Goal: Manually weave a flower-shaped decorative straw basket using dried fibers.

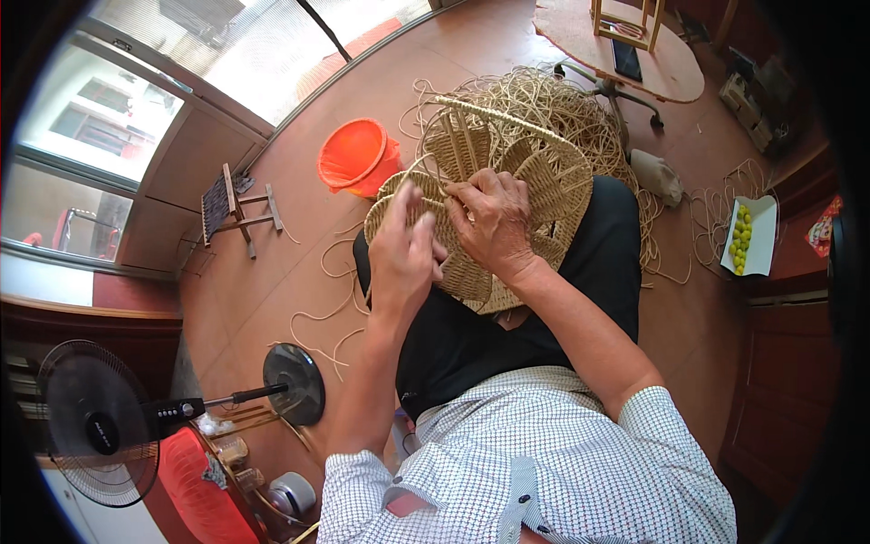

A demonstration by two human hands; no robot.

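Here, a sprawling heap of loose, thin tan cord (pixel 580 102) lies on the floor beyond a broad, rounded tan basket of woven cord (pixel 548 195), which rests on the person's black-trousered lap (pixel 609 249). Past its left side stands a round orange-red bucket (pixel 352 145). The left hand (pixel 408 247), blurred and half open, hangs before the weave; its grip cannot be told. The right hand (pixel 492 218), fingers curled, pinches a thin tan strand (pixel 424 161).
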